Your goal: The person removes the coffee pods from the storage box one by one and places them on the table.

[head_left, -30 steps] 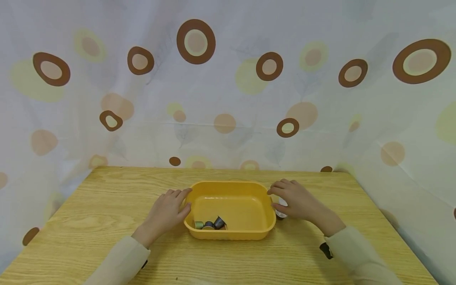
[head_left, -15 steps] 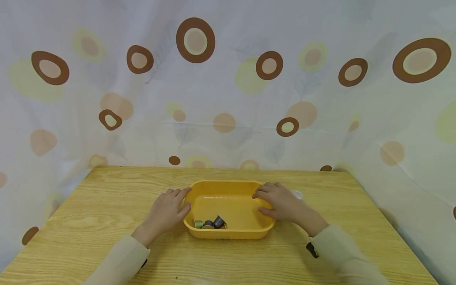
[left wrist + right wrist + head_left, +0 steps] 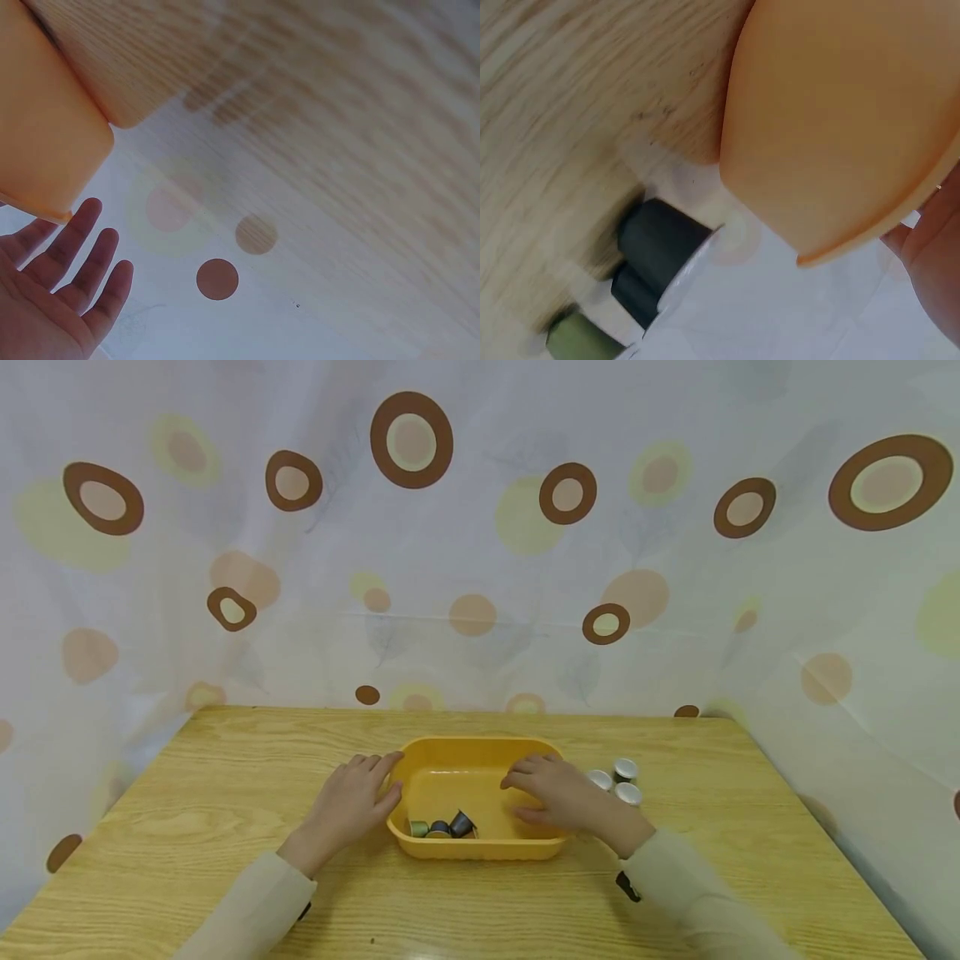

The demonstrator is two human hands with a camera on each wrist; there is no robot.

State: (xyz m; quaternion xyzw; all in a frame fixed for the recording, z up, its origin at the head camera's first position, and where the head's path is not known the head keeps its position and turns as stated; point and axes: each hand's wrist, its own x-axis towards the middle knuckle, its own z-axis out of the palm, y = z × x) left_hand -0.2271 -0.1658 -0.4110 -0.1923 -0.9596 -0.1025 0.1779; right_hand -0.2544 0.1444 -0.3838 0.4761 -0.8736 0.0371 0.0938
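One tray [image 3: 483, 850] sits about midway between the tabletop's [image 3: 750, 835] left and right edges. Left grip [image 3: 345, 810], loose-fingered at its left rim, probably steadies it; right grip [image 3: 558, 795], relaxed, holds nothing over its right end. Three upright pods [image 3: 628, 793] stand toward the right edge; inside lie three loose pods [image 3: 439, 830], perhaps four, overlapping

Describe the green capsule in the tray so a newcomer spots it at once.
On the wooden table stands a yellow tray. In the head view, look inside its near left corner. The green capsule is the leftmost of the little group there, and its colour sets it apart from the dark capsules to its right.
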